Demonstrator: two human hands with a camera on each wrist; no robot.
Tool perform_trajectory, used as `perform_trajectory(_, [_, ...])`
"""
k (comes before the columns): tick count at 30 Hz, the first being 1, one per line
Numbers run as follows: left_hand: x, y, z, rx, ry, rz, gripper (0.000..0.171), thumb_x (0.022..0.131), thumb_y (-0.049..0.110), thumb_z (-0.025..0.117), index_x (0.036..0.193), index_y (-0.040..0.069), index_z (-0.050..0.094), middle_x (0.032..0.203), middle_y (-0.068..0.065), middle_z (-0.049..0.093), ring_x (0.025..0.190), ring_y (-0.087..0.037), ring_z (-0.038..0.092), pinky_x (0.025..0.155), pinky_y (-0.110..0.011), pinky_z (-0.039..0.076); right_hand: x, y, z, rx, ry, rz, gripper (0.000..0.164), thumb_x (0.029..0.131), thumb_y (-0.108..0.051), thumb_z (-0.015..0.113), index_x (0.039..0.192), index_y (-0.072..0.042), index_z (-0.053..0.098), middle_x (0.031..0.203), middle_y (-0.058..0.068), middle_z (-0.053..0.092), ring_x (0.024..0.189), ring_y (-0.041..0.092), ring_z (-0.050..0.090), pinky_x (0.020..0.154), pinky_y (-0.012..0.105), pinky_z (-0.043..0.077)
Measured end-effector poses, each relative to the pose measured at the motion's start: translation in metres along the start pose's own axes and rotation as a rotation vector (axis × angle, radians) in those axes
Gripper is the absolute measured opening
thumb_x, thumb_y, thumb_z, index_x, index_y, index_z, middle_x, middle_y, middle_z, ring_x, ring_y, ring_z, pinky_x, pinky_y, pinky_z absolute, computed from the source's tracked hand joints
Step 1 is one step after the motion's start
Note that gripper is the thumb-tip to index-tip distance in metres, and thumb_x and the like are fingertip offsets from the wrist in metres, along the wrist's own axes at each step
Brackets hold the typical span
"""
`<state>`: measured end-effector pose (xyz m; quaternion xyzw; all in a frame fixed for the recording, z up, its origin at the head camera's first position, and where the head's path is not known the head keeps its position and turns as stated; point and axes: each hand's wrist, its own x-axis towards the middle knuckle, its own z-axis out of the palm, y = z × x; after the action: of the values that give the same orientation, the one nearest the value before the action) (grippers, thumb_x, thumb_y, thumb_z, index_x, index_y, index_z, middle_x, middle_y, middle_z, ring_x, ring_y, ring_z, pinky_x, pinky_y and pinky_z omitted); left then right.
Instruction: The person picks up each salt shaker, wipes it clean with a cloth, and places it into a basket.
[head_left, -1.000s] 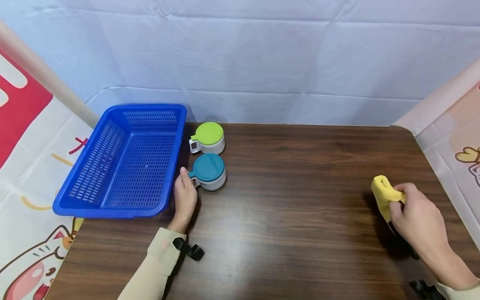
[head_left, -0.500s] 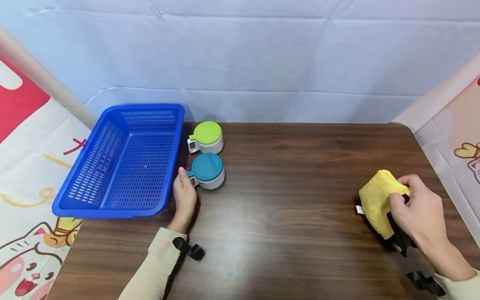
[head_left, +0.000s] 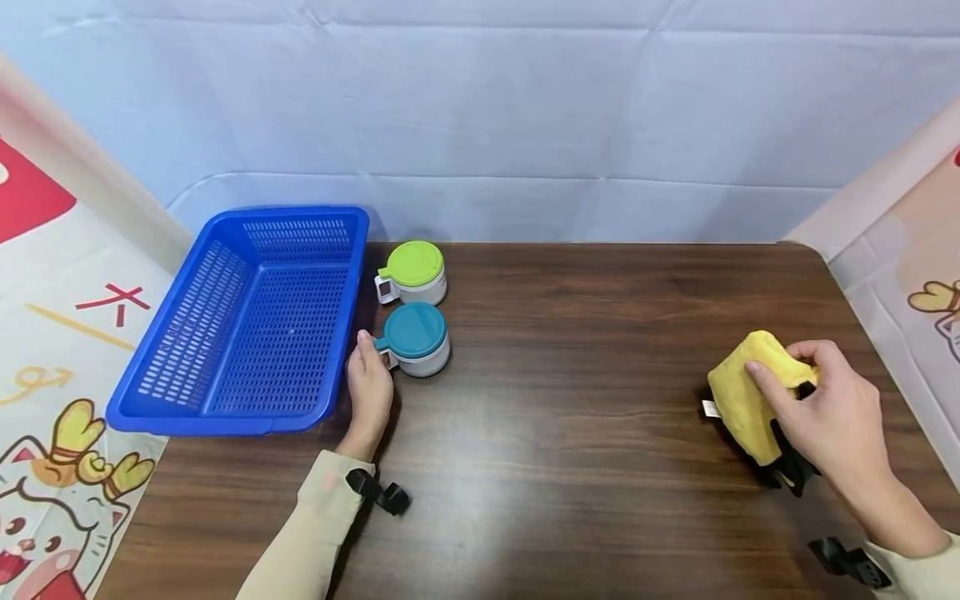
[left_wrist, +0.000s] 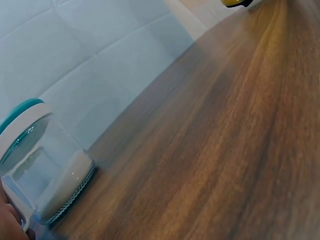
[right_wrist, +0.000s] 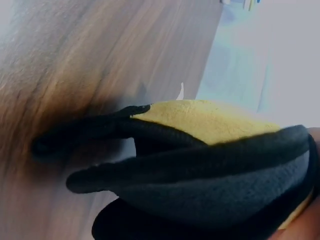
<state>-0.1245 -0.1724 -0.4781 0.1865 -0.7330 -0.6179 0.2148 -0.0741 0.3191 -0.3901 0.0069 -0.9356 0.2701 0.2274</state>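
My left hand (head_left: 369,392) grips the handle of a seasoning jar (head_left: 420,337) with a teal lid, standing upright on the table. In the left wrist view the jar's clear side shows pale contents low inside, with fingers at its handle. Over at the right, my right hand (head_left: 843,417) pinches a yellow-and-black plush item (head_left: 746,396) by its top edge, the thumb lying along the yellow face. A small white tag sticks out at its left. Seen from the right wrist, black flaps (right_wrist: 120,175) hang from the soft yellow body.
A blue perforated basket (head_left: 341,367) stands at the left, close beside the left hand. Behind the teal-lidded jar is a similar jar (head_left: 416,271) with a lime lid. The brown wooden table (head_left: 585,400) ends at a pale cloth backdrop (head_left: 525,108).
My right hand has shifted slightly left and away from me, turning the plush item so its broad yellow face and tag show. The right thumb has straightened. My left hand stays at the jar.
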Motion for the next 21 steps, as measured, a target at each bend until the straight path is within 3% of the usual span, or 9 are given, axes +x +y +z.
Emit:
perform_trajectory(1, [0.0, 0.0, 0.001, -0.008, -0.002, 0.006, 0.048, 0.113, 0.033, 0.03, 0.074, 0.008, 0.042, 0.067, 0.001, 0.036, 0.061, -0.012, 0.034, 0.059, -0.026, 0.029, 0.0, -0.001, 0.0, 0.012, 0.009, -0.011, 0.034, 0.085, -0.016, 0.08, 0.107, 0.003, 0.063, 0.081, 0.017, 0.062, 0.057, -0.008, 0.035, 0.05, 0.019, 0.029])
perform_trajectory(4, [0.001, 0.0, 0.003, -0.033, -0.009, 0.028, 0.05, 0.113, 0.032, 0.029, 0.074, 0.005, 0.041, 0.066, 0.001, 0.035, 0.06, -0.012, 0.033, 0.059, -0.026, 0.028, 0.002, -0.003, 0.001, 0.043, 0.035, -0.041, 0.032, 0.083, -0.011, 0.081, 0.11, 0.002, 0.068, 0.085, -0.004, 0.063, 0.062, -0.013, 0.036, 0.054, 0.017, 0.031])
perform_trajectory(8, [0.0, -0.001, 0.005, -0.063, 0.0, 0.047, 0.049, 0.113, 0.031, 0.027, 0.071, 0.009, 0.038, 0.065, 0.001, 0.033, 0.059, -0.012, 0.032, 0.059, -0.026, 0.027, 0.004, -0.006, 0.002, 0.077, 0.061, -0.095, 0.029, 0.084, -0.007, 0.08, 0.109, 0.003, 0.07, 0.096, -0.026, 0.05, 0.073, -0.019, 0.039, 0.061, 0.015, 0.034])
perform_trajectory(10, [-0.001, 0.0, 0.006, -0.08, 0.005, 0.054, 0.048, 0.113, 0.03, 0.027, 0.071, 0.012, 0.037, 0.065, 0.001, 0.033, 0.059, -0.011, 0.031, 0.059, -0.026, 0.027, 0.005, -0.008, 0.003, 0.09, 0.071, -0.12, 0.027, 0.086, -0.005, 0.078, 0.11, 0.004, 0.07, 0.099, -0.019, 0.055, 0.079, -0.02, 0.04, 0.065, 0.017, 0.034])
perform_trajectory(13, [-0.002, 0.003, 0.007, -0.105, 0.004, 0.061, 0.047, 0.113, 0.03, 0.027, 0.072, 0.011, 0.037, 0.066, 0.0, 0.033, 0.059, -0.012, 0.032, 0.058, -0.026, 0.027, 0.006, -0.009, 0.004, 0.11, 0.09, -0.144, 0.026, 0.087, -0.003, 0.077, 0.111, 0.005, 0.07, 0.099, 0.001, 0.065, 0.089, -0.022, 0.042, 0.072, 0.013, 0.033])
perform_trajectory(19, [-0.003, 0.02, 0.013, -0.18, -0.024, 0.063, 0.05, 0.114, 0.025, 0.021, 0.075, -0.002, 0.037, 0.067, 0.001, 0.033, 0.06, -0.011, 0.032, 0.06, -0.024, 0.027, 0.007, -0.01, 0.007, 0.123, 0.102, -0.186, 0.026, 0.085, 0.001, 0.077, 0.11, 0.006, 0.071, 0.1, -0.001, 0.068, 0.096, -0.023, 0.041, 0.078, 0.009, 0.029])
perform_trajectory(21, [-0.003, 0.024, 0.015, -0.191, -0.029, 0.057, 0.05, 0.114, 0.023, 0.02, 0.074, -0.002, 0.038, 0.067, 0.001, 0.033, 0.061, -0.01, 0.032, 0.061, -0.024, 0.027, 0.008, -0.011, 0.008, 0.112, 0.099, -0.204, 0.027, 0.085, 0.002, 0.077, 0.111, 0.006, 0.071, 0.097, 0.009, 0.07, 0.094, -0.023, 0.04, 0.075, 0.011, 0.032])
